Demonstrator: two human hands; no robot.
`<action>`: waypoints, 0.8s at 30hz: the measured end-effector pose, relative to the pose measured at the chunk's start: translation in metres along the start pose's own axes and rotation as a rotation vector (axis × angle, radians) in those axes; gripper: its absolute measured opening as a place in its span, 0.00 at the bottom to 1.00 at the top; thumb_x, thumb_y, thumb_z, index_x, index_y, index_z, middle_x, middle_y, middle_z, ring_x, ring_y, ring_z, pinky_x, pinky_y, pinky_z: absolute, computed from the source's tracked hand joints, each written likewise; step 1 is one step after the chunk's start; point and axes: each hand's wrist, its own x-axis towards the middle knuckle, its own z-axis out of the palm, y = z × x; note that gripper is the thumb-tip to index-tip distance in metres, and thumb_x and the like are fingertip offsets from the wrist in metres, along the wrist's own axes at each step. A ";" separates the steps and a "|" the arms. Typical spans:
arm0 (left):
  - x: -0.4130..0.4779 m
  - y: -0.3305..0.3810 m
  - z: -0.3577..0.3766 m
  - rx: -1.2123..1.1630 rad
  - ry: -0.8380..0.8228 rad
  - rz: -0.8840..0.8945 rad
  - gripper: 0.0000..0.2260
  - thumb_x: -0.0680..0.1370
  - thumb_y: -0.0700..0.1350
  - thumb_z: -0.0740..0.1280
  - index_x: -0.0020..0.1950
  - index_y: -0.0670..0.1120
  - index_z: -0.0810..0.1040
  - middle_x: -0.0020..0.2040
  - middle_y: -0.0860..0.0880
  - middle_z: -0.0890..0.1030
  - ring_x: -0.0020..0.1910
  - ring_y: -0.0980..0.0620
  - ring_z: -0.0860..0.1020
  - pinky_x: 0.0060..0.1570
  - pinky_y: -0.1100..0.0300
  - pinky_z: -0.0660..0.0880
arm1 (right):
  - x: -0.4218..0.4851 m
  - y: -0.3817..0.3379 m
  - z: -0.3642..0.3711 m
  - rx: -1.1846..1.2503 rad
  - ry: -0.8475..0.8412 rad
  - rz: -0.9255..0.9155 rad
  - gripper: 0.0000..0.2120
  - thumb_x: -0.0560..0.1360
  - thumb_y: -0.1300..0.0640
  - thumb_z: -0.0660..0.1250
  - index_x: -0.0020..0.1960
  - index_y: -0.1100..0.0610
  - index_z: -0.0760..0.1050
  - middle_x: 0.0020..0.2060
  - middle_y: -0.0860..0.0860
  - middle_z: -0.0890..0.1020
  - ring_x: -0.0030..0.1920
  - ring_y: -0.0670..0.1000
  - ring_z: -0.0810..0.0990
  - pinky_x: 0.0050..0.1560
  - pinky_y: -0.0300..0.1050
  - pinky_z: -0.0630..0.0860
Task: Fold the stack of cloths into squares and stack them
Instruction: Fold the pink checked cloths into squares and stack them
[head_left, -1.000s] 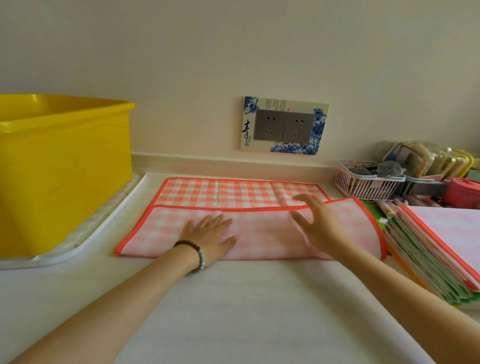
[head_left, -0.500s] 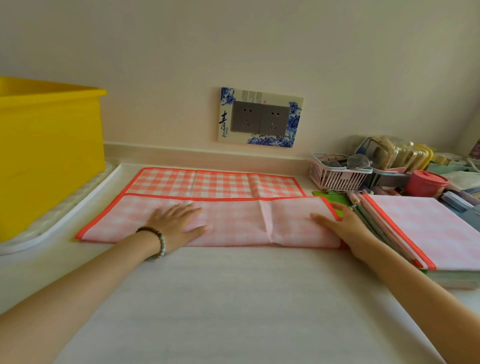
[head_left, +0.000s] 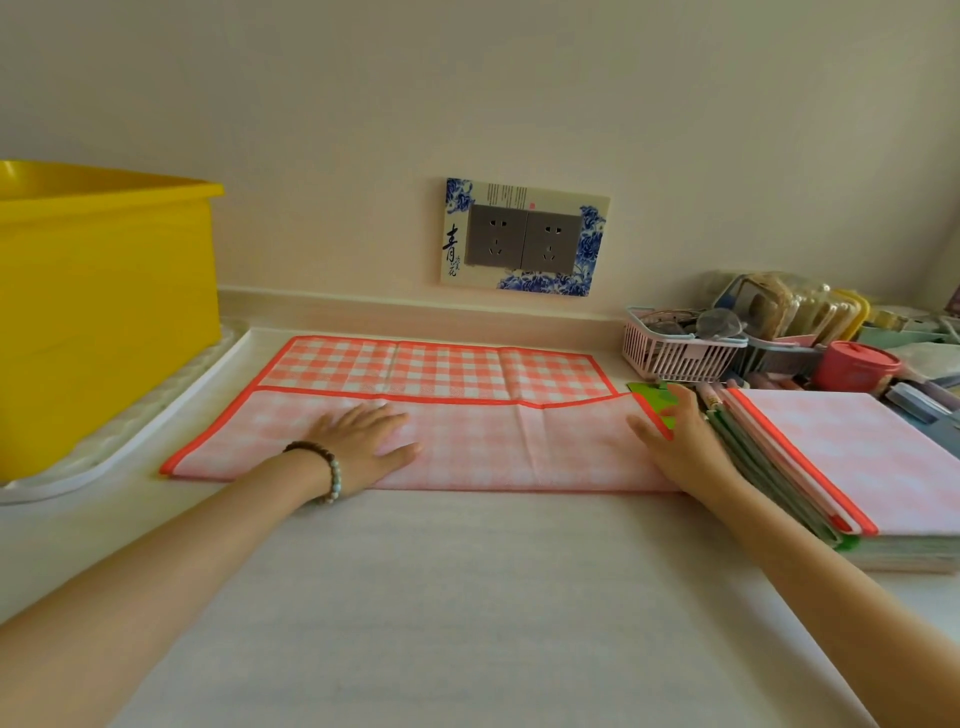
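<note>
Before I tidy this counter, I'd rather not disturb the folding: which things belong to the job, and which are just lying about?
Job: pink checked cloth; left hand flat on it; right hand at its right edge; stack of cloths.
Lying about: yellow tub; white tray; pink basket; red container.

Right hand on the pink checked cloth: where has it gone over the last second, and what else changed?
The right hand slid rightward over the folded pink checked cloth to its right end, beside the stack of cloths, fingers straight. That end, bowed before, now lies flat. The left hand stayed flat on the cloth's left half.
</note>
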 end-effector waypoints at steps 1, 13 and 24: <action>0.001 0.005 -0.001 0.005 0.017 0.010 0.32 0.76 0.68 0.42 0.77 0.56 0.47 0.78 0.53 0.45 0.77 0.51 0.43 0.74 0.46 0.44 | -0.003 -0.005 0.003 -0.095 0.010 -0.063 0.32 0.76 0.48 0.65 0.74 0.57 0.57 0.71 0.58 0.64 0.70 0.58 0.65 0.68 0.50 0.63; 0.012 0.037 0.011 0.011 0.037 0.062 0.26 0.81 0.60 0.44 0.77 0.56 0.46 0.78 0.55 0.44 0.77 0.53 0.43 0.74 0.47 0.40 | -0.022 -0.086 0.105 -0.342 -0.404 -0.390 0.24 0.82 0.45 0.46 0.75 0.51 0.56 0.76 0.50 0.55 0.76 0.51 0.51 0.74 0.50 0.46; 0.010 0.035 0.014 0.027 0.032 0.068 0.32 0.76 0.68 0.43 0.77 0.56 0.43 0.77 0.56 0.42 0.76 0.52 0.41 0.74 0.45 0.41 | 0.010 0.007 0.035 -0.484 -0.337 -0.153 0.26 0.80 0.41 0.47 0.76 0.47 0.53 0.77 0.47 0.53 0.76 0.48 0.50 0.75 0.48 0.48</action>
